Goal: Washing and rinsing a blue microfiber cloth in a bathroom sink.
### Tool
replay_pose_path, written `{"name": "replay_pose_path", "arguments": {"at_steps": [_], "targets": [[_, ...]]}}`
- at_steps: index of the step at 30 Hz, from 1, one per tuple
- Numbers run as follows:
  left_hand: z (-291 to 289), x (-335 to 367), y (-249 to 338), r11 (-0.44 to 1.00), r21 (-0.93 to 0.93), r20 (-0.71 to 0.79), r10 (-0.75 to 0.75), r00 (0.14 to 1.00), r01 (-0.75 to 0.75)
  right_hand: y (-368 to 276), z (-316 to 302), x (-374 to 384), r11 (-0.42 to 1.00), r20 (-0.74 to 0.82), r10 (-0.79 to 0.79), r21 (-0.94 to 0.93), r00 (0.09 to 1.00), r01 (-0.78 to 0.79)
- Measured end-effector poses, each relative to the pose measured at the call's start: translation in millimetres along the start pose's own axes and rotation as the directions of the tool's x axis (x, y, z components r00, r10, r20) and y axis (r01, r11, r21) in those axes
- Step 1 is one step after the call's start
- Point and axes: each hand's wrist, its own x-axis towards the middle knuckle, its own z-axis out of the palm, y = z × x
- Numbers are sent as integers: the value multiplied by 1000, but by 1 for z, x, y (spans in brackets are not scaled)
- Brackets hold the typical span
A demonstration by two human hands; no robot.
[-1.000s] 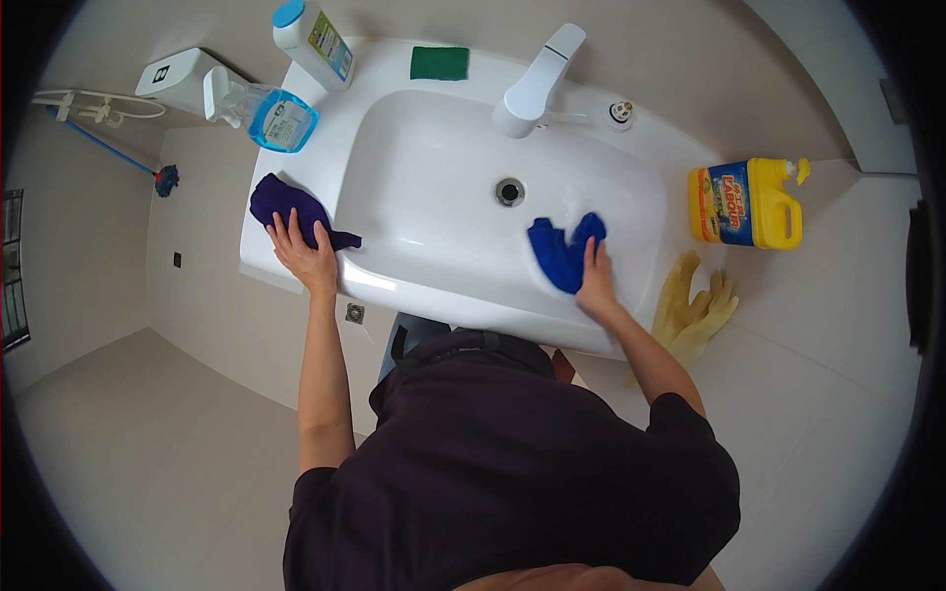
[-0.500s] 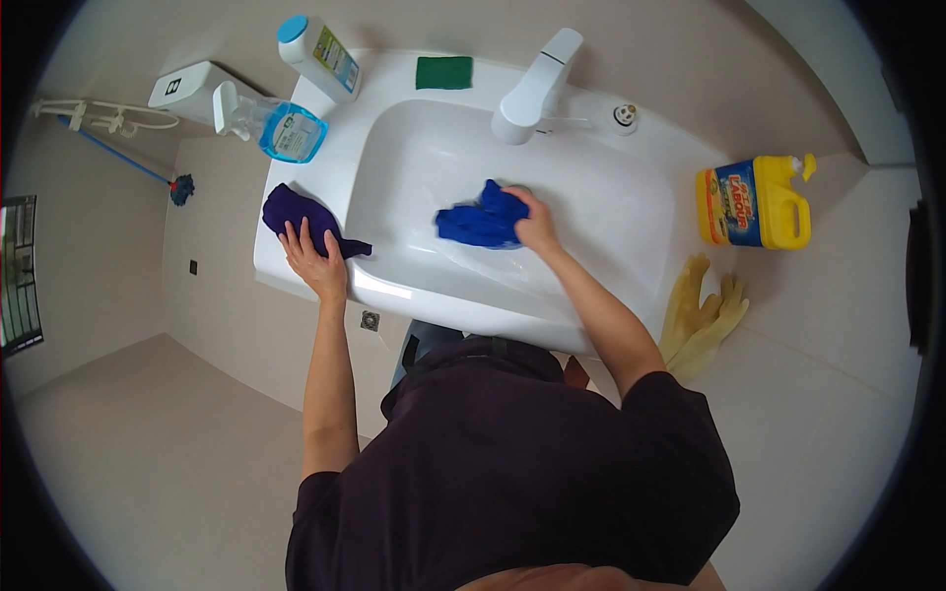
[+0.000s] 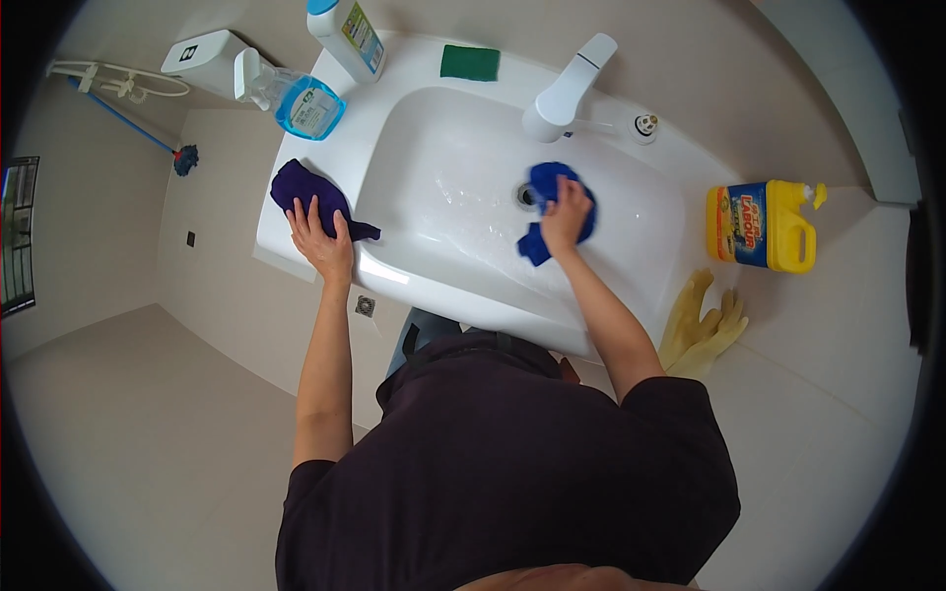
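Observation:
My right hand [image 3: 565, 217] presses a blue cloth [image 3: 548, 177] against the floor of the white sink basin [image 3: 424, 167], with its fingers bent over the cloth. The bunched cloth lies just right of the drain hole [image 3: 524, 196], and one end of it trails toward me. On the left rim, my left hand [image 3: 321, 240] lies with its fingers spread over the lower part of a crumpled purple cloth [image 3: 307, 187]. A tail of that cloth points toward the basin. Wet streaks shine on the basin floor.
A white faucet [image 3: 567, 94] rises at the back. Behind on the left stand a blue spray bottle [image 3: 313, 106] and a white bottle [image 3: 347, 41]. A green scouring pad [image 3: 469, 63] lies on the back rim. Rightward are a yellow jug [image 3: 788, 225] and yellow rubber gloves [image 3: 698, 325].
My right hand has moved the blue cloth rightward across the basin, uncovering the drain hole. The left hand stays on the purple cloth. The whole view has shifted slightly.

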Motion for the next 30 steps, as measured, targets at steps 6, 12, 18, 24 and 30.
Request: {"name": "replay_pose_path", "arguments": {"at_steps": [6,12,18,24,30], "targets": [[2,-1,2,1000,13,-8,15,1000,-15,-98,44,-11,912,231,-319,339,919,232],[1,1,-5,1000,-1,-24,24,999,-24,-96,29,-50,767,518,-610,575,600,284],[6,-1,0,993,-85,-3,-78,997,77,25,-33,-52,851,371,-492,396,788,345],[-11,-4,1,988,-55,26,-146,989,147,42,-75,-1,585,774,126,447,620,-676],[-22,20,47,985,-22,-8,-171,985,171,-72,-140,16,433,648,-62,703,759,-564]]}}
